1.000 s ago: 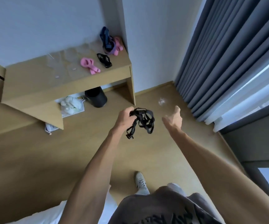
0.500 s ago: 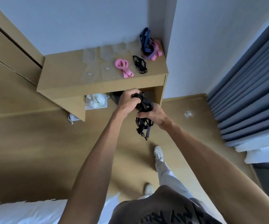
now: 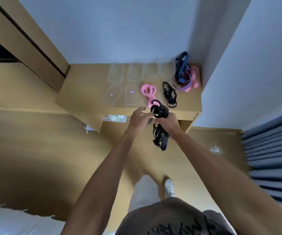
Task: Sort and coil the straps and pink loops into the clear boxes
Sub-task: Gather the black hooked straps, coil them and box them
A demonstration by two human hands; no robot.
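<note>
Black webbing, a tangled strap point(image 3: 159, 122), is bunched in the right hand point(image 3: 168, 122), whose fingers are curled tight round its middle; a loop sticks up above the fist and the loose ends dangle below it, just in front of the tabletop's front edge near the right corner. The left hand point(image 3: 139, 116) is beside it with fingers spread and relaxed, fingertips at the upper loop and gripping nothing that can be made out. On the tabletop point(image 3: 86, 99) behind, a pink loop point(image 3: 148, 92) lies near the front edge, a second black strap point(image 3: 169, 94) just to its right, and a heap of blue striped straps and pink loops point(image 3: 186, 77) sits in the back right corner. The clear boxes point(image 3: 131, 95) stand toward the left and back of the top, and all of them look empty, so the sorting seems barely begun: judging by this, every piece is yet to be coiled and boxed. Compared with half a second earlier, the left hand has let go of the bundle and opened, leaving the right hand alone to hold it, and the hands have come closer to the tabletop's front edge.
</note>
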